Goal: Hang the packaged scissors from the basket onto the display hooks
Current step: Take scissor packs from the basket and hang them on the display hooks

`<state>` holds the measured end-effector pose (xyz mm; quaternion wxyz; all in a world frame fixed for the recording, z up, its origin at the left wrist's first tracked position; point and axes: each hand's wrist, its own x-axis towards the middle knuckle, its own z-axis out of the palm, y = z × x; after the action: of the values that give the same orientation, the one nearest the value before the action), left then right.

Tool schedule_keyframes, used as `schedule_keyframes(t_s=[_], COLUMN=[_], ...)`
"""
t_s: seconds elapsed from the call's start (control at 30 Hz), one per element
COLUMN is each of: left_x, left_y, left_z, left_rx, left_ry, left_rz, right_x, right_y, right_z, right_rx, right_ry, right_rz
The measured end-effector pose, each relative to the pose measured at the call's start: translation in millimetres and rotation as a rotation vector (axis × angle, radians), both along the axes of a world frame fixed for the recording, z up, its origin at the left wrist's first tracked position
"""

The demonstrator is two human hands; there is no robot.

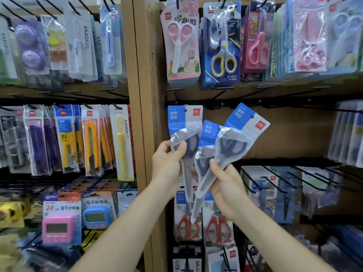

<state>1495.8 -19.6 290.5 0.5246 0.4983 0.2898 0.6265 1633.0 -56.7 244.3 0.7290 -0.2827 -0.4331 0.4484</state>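
Head view: my left hand (167,161) pinched one scissors pack (183,122) upright before the backboard (294,138). My right hand (225,183) gripped two more packs (243,130), fanned apart

- Open room lies at the bare wooden back panel (298,138) in the middle row, between the blue-topped pack (183,122) at its left end and the stacked packs (347,134) on the right.
- Two fanned packs (243,130) in the right hand (225,183) cover the panel's left part.
- Above, the upper scissors packs (221,48) hang down near the black rail (284,103).
- Below, bare black hooks (274,179) jut forward.
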Motion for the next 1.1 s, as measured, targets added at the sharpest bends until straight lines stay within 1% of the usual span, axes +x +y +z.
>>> schedule_keyframes(t_s=[0.07, 0.13, 0.27, 0.33, 0.37, 0.43, 0.47, 0.53, 0.57, 0.6, 0.63, 0.67, 0.73, 0.83, 0.9, 1.03, 1.1], left_x=[1, 1, 1, 0, 0, -2, -5, -14, -20, -26, -31, -37, -44, -52, -56, -58, -57], left_y=[0, -1, 1, 4, 4, 3, 1, 3, 7, 15, 23, 31, 43, 52, 54, 53, 54], left_z=[1, 4, 10, 13, 14, 15, 16, 18, 19, 22, 26, 31, 40, 48, 51, 49, 48], left_rx=[-0.008, 0.009, 0.055, 0.090, 0.136, 0.296, 0.408, 0.725, 0.892, 1.015, 1.083, 1.116, 1.124, 1.115, 1.125, 1.137, 1.120], left_ry=[-0.024, -0.036, -0.014, 0.021, 0.080, 0.247, 0.317, 0.470, 0.603, 0.746, 0.887, 1.027, 1.257, 1.450, 1.490, 1.445, 1.455], left_rz=[-0.033, -0.068, -0.050, -0.004, 0.060, 0.282, 0.408, 0.696, 0.873, 1.023, 1.118, 1.160, 1.168, 1.160, 1.188, 1.222, 1.220], right_x=[1, 3, 7, 7, 7, 7, 7, 8, 8, 7, 5, 4, 2, 1, 2, 2, 1], right_y=[3, 7, 11, 10, 9, 11, 13, 18, 20, 21, 23, 24, 28, 34, 36, 37, 38], right_z=[-3, -3, -2, 0, 1, 0, -1, -4, -5, -4, -2, -1, 1, 0, -2, -4, -5], right_rx=[0.006, -0.015, -0.076, -0.033, -0.004, 0.033, 0.036, 0.020, 0.014, 0.013, 0.015, 0.012, 0.006, -0.020, -0.028, -0.036, -0.044], right_ry=[-0.030, -0.030, -0.058, -0.085, -0.093, -0.077, -0.056, -0.030, -0.026, -0.023, -0.014, 0.001, 0.006, -0.040, -0.061, -0.086, -0.069], right_rz=[-0.109, -0.152, -0.097, -0.058, -0.053, -0.066, -0.077, -0.117, -0.137, -0.145, -0.144, -0.137, -0.128, -0.153, -0.155, -0.150, -0.148])
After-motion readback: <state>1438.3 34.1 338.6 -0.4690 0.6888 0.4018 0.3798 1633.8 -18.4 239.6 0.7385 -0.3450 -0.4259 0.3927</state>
